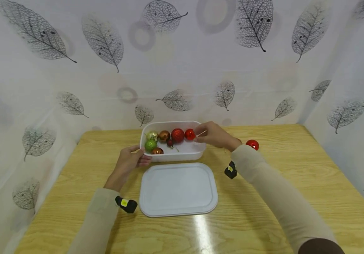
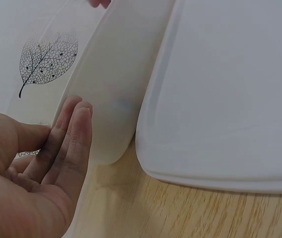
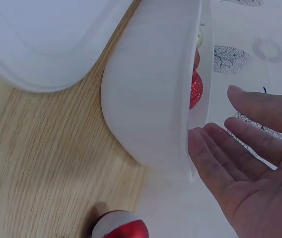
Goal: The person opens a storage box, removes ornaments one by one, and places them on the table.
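A white plastic container point(image 1: 178, 157) holds several Christmas baubles. Among them are a glittery green bauble point(image 1: 150, 145), a pale gold one point(image 1: 152, 135), a copper one point(image 1: 164, 135), a textured red one point(image 1: 177, 135) and a shiny red one point(image 1: 190, 134). My left hand point(image 1: 128, 158) grips the container's left end, thumb at the rim and fingers along the outer wall. At the opposite end, my right hand point(image 1: 213, 134) reaches over the rim beside the shiny red bauble. In the right wrist view, its thumb stands apart from the fingers, with nothing between them.
A white lid point(image 1: 178, 190) lies flat on the wooden table point(image 1: 251, 211), just in front of the container. Another red bauble point(image 1: 252, 144) sits on the table to the right, partly behind the right sleeve. Leaf-patterned cloth point(image 1: 182, 70) closes off the back and sides.
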Motion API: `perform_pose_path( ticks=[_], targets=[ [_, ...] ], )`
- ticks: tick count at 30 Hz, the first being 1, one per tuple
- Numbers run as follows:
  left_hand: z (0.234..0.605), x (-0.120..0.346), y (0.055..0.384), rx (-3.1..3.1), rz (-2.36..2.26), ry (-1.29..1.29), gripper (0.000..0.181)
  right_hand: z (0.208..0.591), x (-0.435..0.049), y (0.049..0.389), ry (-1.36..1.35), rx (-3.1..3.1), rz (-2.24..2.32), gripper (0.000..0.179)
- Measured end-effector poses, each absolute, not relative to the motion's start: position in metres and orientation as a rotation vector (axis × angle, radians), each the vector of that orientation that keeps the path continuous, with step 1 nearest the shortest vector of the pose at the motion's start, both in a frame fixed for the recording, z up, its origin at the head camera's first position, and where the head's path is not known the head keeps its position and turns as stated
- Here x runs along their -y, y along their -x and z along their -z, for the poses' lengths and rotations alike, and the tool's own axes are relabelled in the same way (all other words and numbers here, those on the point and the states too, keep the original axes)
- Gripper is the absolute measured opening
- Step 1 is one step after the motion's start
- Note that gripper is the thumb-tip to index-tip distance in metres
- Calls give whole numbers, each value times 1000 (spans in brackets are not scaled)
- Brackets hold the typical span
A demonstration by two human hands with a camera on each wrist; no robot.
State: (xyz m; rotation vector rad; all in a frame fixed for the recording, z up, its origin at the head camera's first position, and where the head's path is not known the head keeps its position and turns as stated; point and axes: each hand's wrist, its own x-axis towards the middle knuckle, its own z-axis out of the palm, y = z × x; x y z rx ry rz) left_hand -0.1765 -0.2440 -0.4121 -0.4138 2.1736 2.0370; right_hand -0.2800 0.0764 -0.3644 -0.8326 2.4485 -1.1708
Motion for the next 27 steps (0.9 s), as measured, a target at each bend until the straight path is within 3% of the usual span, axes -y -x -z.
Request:
perform_pose_path(
  ticks=[27],
  targets=[
    [412,244,176,-2154,-2052,411,49,367,-33,307,661,-2595,918,33]
  ],
)
